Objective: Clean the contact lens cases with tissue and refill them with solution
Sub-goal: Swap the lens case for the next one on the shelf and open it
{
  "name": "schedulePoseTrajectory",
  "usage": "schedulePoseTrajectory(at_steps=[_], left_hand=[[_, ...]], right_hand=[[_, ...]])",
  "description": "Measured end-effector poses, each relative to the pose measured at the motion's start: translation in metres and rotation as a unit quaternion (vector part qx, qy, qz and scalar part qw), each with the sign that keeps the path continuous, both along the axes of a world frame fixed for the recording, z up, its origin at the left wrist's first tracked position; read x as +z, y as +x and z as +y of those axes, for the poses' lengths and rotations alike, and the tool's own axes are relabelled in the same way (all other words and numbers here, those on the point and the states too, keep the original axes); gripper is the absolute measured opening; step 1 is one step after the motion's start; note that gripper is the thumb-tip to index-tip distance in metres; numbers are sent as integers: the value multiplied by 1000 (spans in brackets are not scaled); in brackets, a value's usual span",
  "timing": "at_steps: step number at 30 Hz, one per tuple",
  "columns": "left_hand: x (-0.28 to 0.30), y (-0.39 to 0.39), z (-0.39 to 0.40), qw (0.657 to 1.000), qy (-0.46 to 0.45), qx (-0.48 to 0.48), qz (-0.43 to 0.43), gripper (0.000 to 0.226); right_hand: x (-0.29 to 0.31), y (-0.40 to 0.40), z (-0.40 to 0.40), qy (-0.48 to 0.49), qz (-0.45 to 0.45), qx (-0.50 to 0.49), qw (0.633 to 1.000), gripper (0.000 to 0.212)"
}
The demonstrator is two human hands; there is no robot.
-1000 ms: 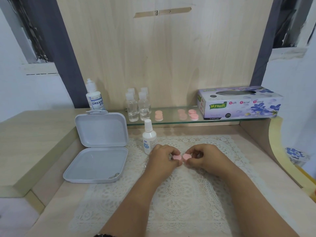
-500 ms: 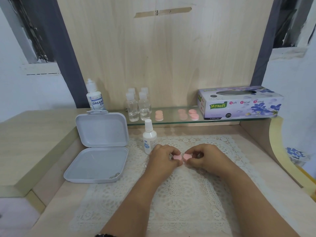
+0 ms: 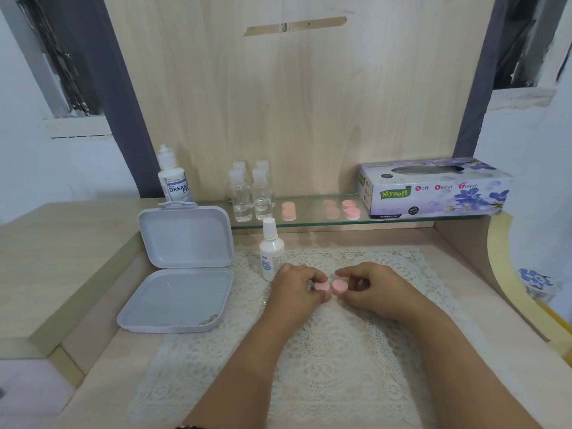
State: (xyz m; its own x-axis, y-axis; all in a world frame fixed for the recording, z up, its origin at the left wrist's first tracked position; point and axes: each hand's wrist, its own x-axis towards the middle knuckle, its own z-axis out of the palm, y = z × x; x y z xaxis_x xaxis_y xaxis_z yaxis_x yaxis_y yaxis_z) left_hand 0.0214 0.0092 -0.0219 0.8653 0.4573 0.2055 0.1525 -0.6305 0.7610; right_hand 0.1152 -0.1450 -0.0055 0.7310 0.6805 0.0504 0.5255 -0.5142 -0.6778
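A pink contact lens case (image 3: 330, 286) with two round caps sits on the lace mat (image 3: 325, 351) at the centre. My left hand (image 3: 297, 284) pinches its left cap and my right hand (image 3: 368, 284) pinches its right cap. A white solution bottle (image 3: 271, 249) stands just left of my left hand. More pink lens cases (image 3: 288, 211) (image 3: 351, 209) lie on the glass shelf (image 3: 309, 222). The purple tissue box (image 3: 433, 187) rests on the shelf's right end.
An open grey plastic box (image 3: 182, 270) lies at the left of the mat. A larger solution bottle (image 3: 174, 178) and several small clear bottles (image 3: 252, 193) stand at the back. A raised wooden ledge (image 3: 62, 258) flanks the left; a curved yellow edge (image 3: 513, 292) borders the right.
Both hands stay on the pink case; the fingers shift only slightly on the caps. Nothing else has moved.
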Motion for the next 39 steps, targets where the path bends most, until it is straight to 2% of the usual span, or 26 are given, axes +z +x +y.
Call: schedulePoseTrajectory(at_steps=[9, 11, 14, 17, 21, 26, 36, 39], left_hand=[[-1, -1, 7, 1000, 5, -26, -8, 34], [3, -3, 7, 999, -2, -24, -31, 27], [10, -8, 10, 998, 4, 11, -54, 5], [11, -11, 15, 998, 56, 40, -2, 20], [11, -13, 20, 986, 133, 35, 90, 27], [16, -17, 31, 976, 162, 47, 140, 32], [19, -21, 39, 974, 157, 51, 154, 33], [19, -22, 39, 975, 151, 50, 152, 34]], right_hand=[[1, -5, 0, 17, -39, 1, 999, 12], [1, -6, 0, 28, -48, -13, 998, 11], [4, -8, 2, 36, -68, -38, 996, 10], [6, -9, 4, 38, -90, -62, 993, 10], [9, -10, 6, 49, -105, -89, 989, 10], [24, -14, 12, 77, -158, -106, 979, 17], [63, -4, 52, 81, -272, -132, 950, 25], [68, 2, 69, 40, -305, -163, 937, 30]])
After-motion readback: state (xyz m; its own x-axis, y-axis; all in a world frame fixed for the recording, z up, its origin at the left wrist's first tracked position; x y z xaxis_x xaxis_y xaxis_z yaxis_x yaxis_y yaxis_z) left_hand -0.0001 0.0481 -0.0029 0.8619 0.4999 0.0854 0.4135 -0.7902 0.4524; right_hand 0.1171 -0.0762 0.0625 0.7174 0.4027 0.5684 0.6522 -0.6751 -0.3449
